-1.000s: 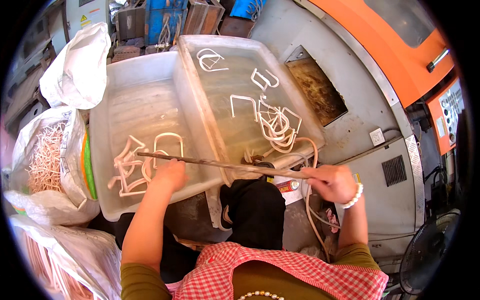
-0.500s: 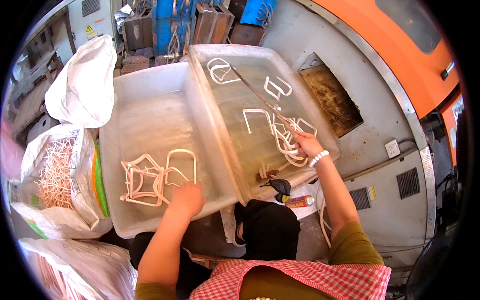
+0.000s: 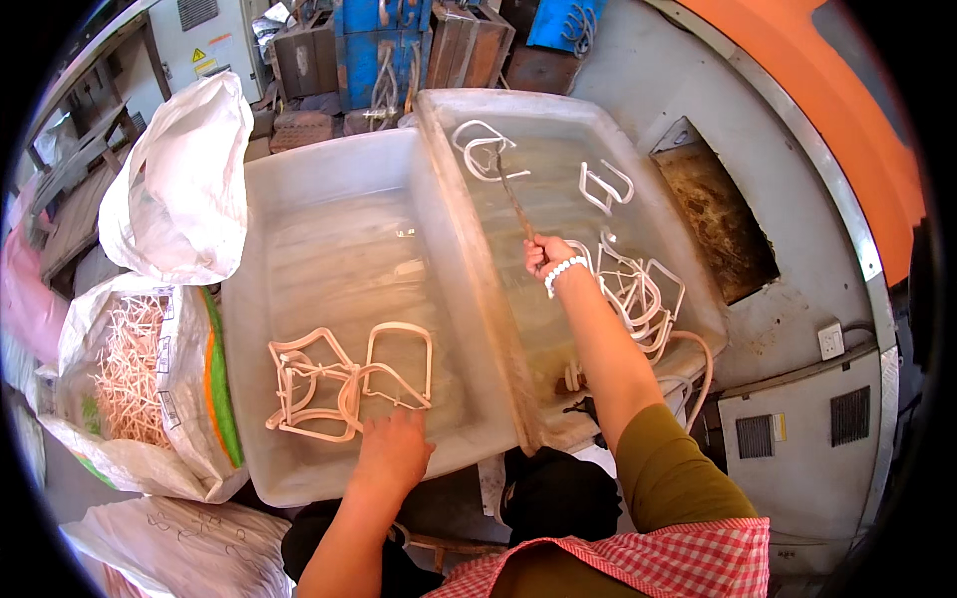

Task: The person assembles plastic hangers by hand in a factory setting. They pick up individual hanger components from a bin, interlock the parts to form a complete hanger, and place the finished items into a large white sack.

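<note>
My right hand (image 3: 546, 256), with a white bead bracelet on its wrist, is closed round a thin brown stick (image 3: 514, 199). The stick reaches into the right tub (image 3: 478, 261), its far end at a white looped plastic piece (image 3: 480, 159) in the water. Another white piece (image 3: 606, 187) lies farther right, and a tangle of white pieces (image 3: 633, 294) is beside my forearm. My left hand (image 3: 396, 448) is low over the left tub's (image 3: 478, 439) near side, fingers apart, fingertips against the lower edge of the pale pink looped pieces (image 3: 344, 384). Its fingertips are partly hidden.
An open woven sack (image 3: 184, 399) of thin pink sticks (image 3: 133, 369) stands left of the tubs, with a white sack (image 3: 179, 179) behind it. A grey machine panel (image 3: 797, 419) with a rusty opening (image 3: 713, 224) borders the right. Blue metal blocks (image 3: 374, 60) stand at the back.
My right hand has moved left and away from me, from the tangle to mid-tub, still holding the stick. My left hand stays by the pink pieces. The whole view has shifted slightly.
</note>
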{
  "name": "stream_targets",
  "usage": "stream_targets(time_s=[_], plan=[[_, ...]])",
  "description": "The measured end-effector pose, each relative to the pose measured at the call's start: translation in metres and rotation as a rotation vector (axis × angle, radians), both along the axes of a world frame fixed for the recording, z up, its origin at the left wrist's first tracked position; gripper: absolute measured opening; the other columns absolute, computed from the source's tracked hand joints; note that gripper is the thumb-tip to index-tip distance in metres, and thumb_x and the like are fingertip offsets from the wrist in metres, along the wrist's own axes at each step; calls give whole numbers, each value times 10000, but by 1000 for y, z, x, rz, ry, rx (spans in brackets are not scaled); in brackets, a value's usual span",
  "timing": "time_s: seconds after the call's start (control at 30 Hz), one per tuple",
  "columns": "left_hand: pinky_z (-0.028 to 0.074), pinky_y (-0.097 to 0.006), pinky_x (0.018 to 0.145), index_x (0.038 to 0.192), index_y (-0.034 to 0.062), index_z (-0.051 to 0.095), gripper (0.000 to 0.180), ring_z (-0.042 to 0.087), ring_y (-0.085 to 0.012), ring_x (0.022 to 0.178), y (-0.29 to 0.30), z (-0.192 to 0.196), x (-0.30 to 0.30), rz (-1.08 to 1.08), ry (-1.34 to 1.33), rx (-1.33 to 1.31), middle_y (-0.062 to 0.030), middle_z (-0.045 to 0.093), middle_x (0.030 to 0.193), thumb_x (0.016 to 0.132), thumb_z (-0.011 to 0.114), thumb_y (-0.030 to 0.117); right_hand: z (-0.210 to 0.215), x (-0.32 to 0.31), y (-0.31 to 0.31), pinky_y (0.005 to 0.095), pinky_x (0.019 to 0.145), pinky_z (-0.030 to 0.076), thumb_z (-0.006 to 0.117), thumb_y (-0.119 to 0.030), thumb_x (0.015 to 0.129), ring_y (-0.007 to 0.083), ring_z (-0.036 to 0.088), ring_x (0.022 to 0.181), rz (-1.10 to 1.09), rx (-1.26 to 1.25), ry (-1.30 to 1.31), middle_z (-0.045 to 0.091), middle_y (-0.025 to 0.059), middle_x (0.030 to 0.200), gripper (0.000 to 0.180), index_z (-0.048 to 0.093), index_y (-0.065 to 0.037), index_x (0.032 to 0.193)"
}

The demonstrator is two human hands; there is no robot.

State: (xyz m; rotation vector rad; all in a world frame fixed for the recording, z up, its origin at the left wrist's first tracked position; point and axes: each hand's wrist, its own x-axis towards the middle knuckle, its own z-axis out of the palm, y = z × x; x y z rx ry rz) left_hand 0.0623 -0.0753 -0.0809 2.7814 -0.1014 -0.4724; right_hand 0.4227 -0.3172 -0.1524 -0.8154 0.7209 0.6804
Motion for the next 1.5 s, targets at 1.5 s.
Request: stream_targets(time_s=[1.5], plan=[[453, -448, 902, 1109, 11, 560, 416, 580, -355, 1040, 7, 27, -10, 55, 8, -137, -198, 596, 1114, 811, 641, 289, 217, -412, -188, 180, 378, 214, 522, -140, 941, 23, 313, 418, 128, -865, -864, 482, -30, 601, 325, 555, -13, 1239]])
